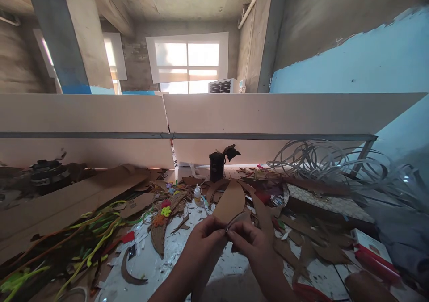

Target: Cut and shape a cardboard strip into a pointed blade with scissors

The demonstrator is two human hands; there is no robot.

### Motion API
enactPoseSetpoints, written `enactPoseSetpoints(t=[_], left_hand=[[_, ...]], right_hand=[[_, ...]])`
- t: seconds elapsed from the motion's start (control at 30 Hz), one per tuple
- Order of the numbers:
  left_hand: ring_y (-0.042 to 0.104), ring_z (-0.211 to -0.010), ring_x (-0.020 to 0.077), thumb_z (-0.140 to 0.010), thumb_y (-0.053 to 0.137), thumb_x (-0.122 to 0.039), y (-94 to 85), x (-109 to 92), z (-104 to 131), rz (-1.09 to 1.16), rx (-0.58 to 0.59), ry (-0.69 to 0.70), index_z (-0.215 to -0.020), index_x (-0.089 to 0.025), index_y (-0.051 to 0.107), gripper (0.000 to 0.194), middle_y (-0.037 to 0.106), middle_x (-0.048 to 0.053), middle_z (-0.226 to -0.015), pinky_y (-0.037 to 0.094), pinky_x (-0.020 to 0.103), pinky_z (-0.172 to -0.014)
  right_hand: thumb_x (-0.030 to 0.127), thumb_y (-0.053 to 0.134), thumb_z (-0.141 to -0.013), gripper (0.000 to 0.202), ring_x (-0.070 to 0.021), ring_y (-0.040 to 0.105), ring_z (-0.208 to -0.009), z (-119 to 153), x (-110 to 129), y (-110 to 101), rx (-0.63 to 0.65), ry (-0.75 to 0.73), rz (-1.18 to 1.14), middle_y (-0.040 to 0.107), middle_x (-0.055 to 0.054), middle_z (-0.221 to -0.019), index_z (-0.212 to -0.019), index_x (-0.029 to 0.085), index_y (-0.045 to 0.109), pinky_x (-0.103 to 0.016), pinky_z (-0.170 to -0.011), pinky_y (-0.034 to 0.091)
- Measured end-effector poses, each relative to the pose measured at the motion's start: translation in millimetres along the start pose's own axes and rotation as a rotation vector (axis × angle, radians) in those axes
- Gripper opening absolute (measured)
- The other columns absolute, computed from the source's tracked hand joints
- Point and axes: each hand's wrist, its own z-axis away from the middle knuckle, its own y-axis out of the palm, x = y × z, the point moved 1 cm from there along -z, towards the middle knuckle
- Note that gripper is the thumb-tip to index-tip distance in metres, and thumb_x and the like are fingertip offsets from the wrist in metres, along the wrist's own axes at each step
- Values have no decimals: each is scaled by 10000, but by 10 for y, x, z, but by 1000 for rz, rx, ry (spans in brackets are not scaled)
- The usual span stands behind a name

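My left hand [209, 234] and my right hand [248, 238] meet low in the middle of the view, fingertips almost touching. Between them is a small curved brown piece [238, 218] with a dark edge, pinched by the fingers of both hands. Just behind the hands lies a large leaf-shaped cardboard piece [231, 201]. A small glue bottle [197, 195] with a white tip stands upright beyond my left hand.
Decorated cardboard [159, 232] with colourful flowers and green cords [100, 235] lie left. A black container [216, 165] stands behind. Cardboard scraps [308, 230], a patterned bag [328, 199], coiled strips [315, 159] and a red item [375, 262] are right.
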Motion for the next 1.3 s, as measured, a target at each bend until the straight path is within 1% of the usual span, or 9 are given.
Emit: enactPoseSetpoints(t=[0.13,0.3,0.43,0.57,0.7,0.87,1.03,1.17,1.3], left_hand=[[525,-652,148,-662,690,-254,-14,48,-6,-3,1,-6,-717,-163,678,108,625,-5,-663,379,241,-620],[530,-640,149,-654,691,-265,-13,81,-29,16,-6,-11,-713,-153,682,127,633,10,-651,373,246,-613],[526,-617,145,-608,704,-262,27,40,-20,93,-2,-30,-686,-140,674,148,627,10,-620,372,252,-609],[542,-619,147,-572,727,-251,66,-26,2,169,8,-42,-638,-150,653,142,631,9,-624,387,252,-612],[533,-592,135,-577,743,-252,67,-45,-1,207,37,-47,-618,-158,638,146,616,-4,-607,397,249,-598],[556,-567,133,-613,750,-271,12,15,-33,224,71,-56,-648,-166,633,161,620,-13,-615,426,255,-590],[576,-547,139,-666,723,-281,-78,101,-69,185,84,-78,-708,-163,640,150,641,-8,-611,449,250,-556],[585,-533,144,-684,716,-284,-131,147,-102,178,85,-93,-745,-163,644,154,646,-10,-608,470,254,-529],[595,-527,144,-699,704,-280,-153,146,-109,181,86,-103,-760,-163,634,149,652,-7,-612,470,248,-511]], right_hand=[[577,785,-645,421,-130,490,-549,2,-11,-2,-3,-9,8,557,25,-567,-672,174,668,-252,-535,386],[537,786,-656,378,-137,506,-558,7,-23,-5,-12,-7,22,568,23,-581,-684,178,670,-255,-544,396],[496,770,-680,335,-131,496,-549,8,-29,-6,-17,-11,35,560,29,-576,-679,182,656,-250,-539,392],[448,759,-701,291,-119,469,-534,5,-50,-13,-27,-16,58,542,37,-569,-682,181,644,-241,-527,371],[441,738,-715,286,-116,441,-545,4,-72,-20,-28,-30,81,520,40,-578,-685,176,633,-239,-527,342],[432,702,-742,266,-131,432,-570,12,-75,-26,-39,-42,141,511,34,-599,-701,182,621,-251,-542,333],[422,630,-780,244,-145,423,-599,16,-96,-31,-27,-53,193,493,28,-627,-709,190,600,-258,-551,327],[398,634,-777,218,-149,418,-607,13,-108,-43,-33,-55,186,488,30,-635,-703,200,580,-264,-559,327],[399,631,-788,213,-156,431,-625,6,-124,-58,11,-33,164,496,26,-652,-713,206,583,-271,-568,338]])
